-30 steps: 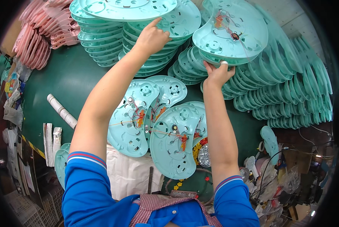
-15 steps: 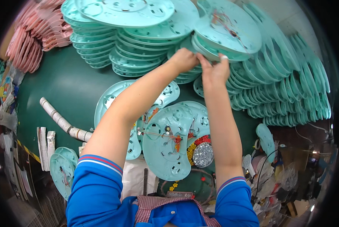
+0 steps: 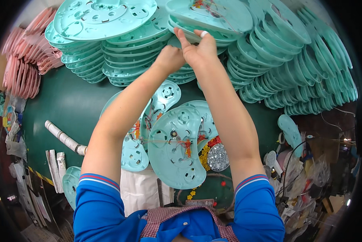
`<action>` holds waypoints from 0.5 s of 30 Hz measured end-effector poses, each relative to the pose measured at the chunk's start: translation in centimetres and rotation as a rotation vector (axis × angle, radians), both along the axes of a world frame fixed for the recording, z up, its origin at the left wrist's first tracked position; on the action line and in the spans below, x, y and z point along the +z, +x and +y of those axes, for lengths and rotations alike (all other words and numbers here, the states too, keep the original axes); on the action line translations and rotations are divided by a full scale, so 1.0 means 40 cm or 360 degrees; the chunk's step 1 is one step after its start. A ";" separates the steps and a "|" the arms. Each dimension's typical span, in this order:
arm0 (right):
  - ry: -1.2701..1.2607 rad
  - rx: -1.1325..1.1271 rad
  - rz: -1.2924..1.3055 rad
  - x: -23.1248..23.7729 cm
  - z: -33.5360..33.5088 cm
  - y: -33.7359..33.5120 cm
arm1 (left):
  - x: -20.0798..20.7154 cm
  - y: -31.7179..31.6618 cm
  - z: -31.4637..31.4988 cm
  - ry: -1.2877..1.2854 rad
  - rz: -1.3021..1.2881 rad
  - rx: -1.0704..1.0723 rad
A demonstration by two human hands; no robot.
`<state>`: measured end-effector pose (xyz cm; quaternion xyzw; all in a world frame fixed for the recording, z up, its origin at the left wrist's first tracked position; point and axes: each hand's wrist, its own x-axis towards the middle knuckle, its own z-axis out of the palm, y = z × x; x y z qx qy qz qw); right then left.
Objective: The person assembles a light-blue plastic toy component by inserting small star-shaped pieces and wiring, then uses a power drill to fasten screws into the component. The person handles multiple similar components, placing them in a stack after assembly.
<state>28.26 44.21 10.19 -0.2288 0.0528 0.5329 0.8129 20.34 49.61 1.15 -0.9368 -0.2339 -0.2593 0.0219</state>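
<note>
Both arms reach out to the stacks of turquoise kidney-shaped plastic shells. My right hand (image 3: 200, 49) is at the rim of the top shell (image 3: 225, 18) on the middle stack, a shell with red and orange wires inside. Its visible fingers are apart, one with a white band, and they touch or nearly touch the rim. Close beside it, my left hand (image 3: 169, 59) is closed below the same rim; whatever it holds is hidden. Between my forearms lies a wired turquoise shell (image 3: 175, 151), overlapping other wired shells on the green table (image 3: 64, 103).
Pink shells (image 3: 21, 78) are stacked at far left, more turquoise shells (image 3: 318, 72) at right. Nearer are a round tub of shiny silver parts (image 3: 218, 157), small yellow pieces (image 3: 204, 157), a white segmented tube (image 3: 64, 137) and plastic bags (image 3: 296, 169).
Both hands have moved left in the view with the wired top shell, which now sits further left over the stack. The right hand's fingers have spread. The whole view has shifted slightly.
</note>
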 end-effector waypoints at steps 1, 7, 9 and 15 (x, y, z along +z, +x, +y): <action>-0.0202 -0.0115 -0.0061 -0.021 0.006 0.029 | 0.029 0.006 -0.001 0.0262 0.0492 -0.0011; -0.0238 0.0322 -0.1576 0.055 -0.247 0.052 | 0.065 -0.101 -0.017 0.0070 -0.0113 -0.0145; -0.0232 -0.1085 -0.3550 0.069 -0.292 0.207 | 0.120 -0.082 -0.047 0.0538 -0.0377 -0.0237; -0.0603 -0.1476 -0.4838 0.227 -0.321 0.475 | 0.176 -0.006 -0.086 0.0667 -0.0537 -0.0104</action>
